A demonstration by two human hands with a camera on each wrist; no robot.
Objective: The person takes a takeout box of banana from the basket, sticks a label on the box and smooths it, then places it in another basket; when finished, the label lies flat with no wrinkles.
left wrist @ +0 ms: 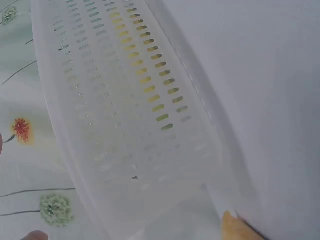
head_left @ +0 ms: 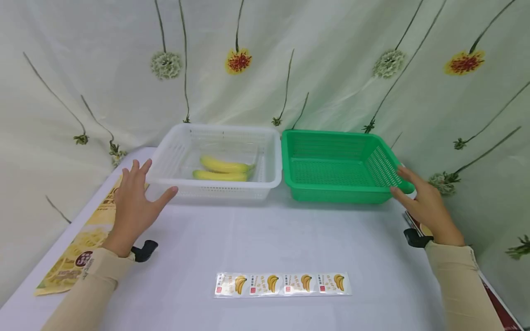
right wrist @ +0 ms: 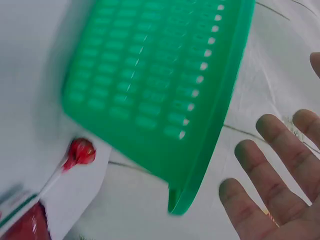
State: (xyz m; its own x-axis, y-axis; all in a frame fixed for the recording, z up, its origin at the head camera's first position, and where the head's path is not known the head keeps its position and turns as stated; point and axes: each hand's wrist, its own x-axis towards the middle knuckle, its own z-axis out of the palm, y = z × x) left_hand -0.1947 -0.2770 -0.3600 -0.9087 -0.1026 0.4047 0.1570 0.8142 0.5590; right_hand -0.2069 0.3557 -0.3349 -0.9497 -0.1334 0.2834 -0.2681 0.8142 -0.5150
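My left hand [head_left: 136, 204], its fingers spread, is at the left front corner of a white plastic basket [head_left: 225, 185]. Inside that basket lie a yellow banana [head_left: 223, 165], a second one in front of it, and a clear plastic tray [head_left: 227, 148]. To the right stands a green slotted basket [head_left: 339, 194] with nothing visible in it. Beside its right front corner is my right hand [head_left: 430, 209]; the right wrist view shows straight, spread fingers [right wrist: 270, 185] near the rim. Whether either hand touches a basket, I cannot tell.
A strip of banana-picture labels [head_left: 283, 285] lies at the front of the white table. A yellow printed bag [head_left: 78, 253] lies along the left edge. By the green basket's right side is a red-wrapped lollipop [right wrist: 80, 151]. Flowered cloth [head_left: 331, 69] hangs behind.
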